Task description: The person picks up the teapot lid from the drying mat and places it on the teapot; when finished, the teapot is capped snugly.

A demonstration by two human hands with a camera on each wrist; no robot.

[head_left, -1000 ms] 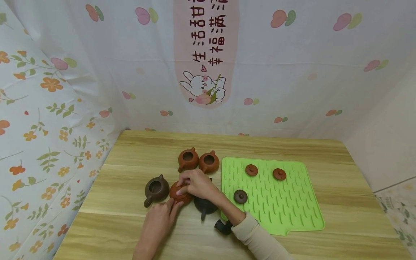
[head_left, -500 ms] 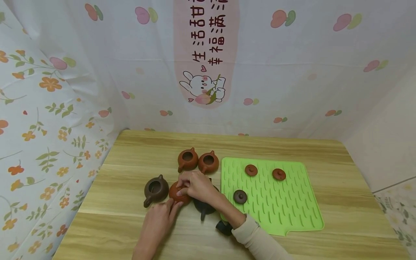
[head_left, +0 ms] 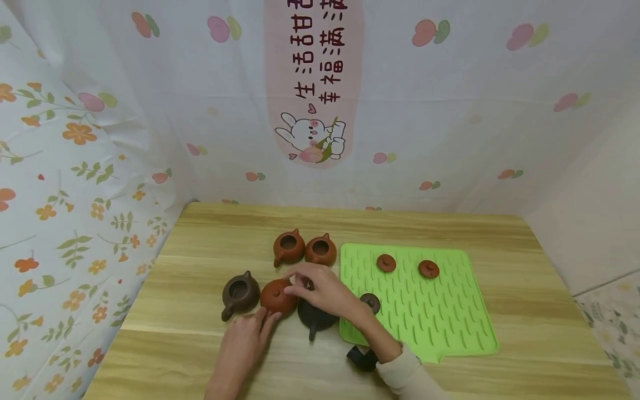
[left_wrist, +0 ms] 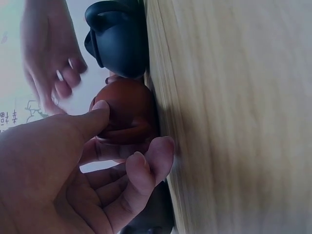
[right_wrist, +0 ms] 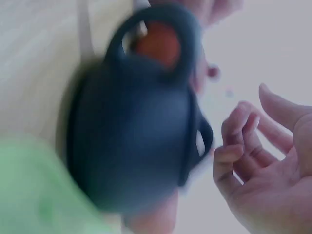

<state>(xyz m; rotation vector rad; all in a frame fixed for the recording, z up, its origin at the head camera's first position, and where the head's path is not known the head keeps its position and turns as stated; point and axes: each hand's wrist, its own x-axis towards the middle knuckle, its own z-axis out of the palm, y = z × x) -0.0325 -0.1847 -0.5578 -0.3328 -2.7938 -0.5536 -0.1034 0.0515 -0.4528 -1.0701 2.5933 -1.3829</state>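
Observation:
A reddish-brown teapot (head_left: pixel 277 301) with its lid on sits among several small teapots on the wooden table. My left hand (head_left: pixel 243 340) pinches its handle between thumb and fingers, as the left wrist view shows from the side. My right hand (head_left: pixel 327 290) hovers over a black teapot (head_left: pixel 314 319), fingers loosely bent and holding nothing. In the right wrist view this black teapot (right_wrist: pixel 131 126) has a lid with a looped knob, and the hand's fingers stand apart from it. Left of the reddish teapot is a lidless dark brown teapot (head_left: pixel 250 301).
Two lidless orange-brown teapots (head_left: pixel 289 254) stand side by side behind. At right lies a green ridged mat (head_left: pixel 425 316) carrying two reddish lids (head_left: pixel 429 269) and a dark brown lid (head_left: pixel 369 301). A patterned curtain (head_left: pixel 225 111) closes off the back.
My right hand has released the lid knob of the reddish teapot and moved right, over the black teapot. The lid stays on; the left hand keeps its hold on the handle.

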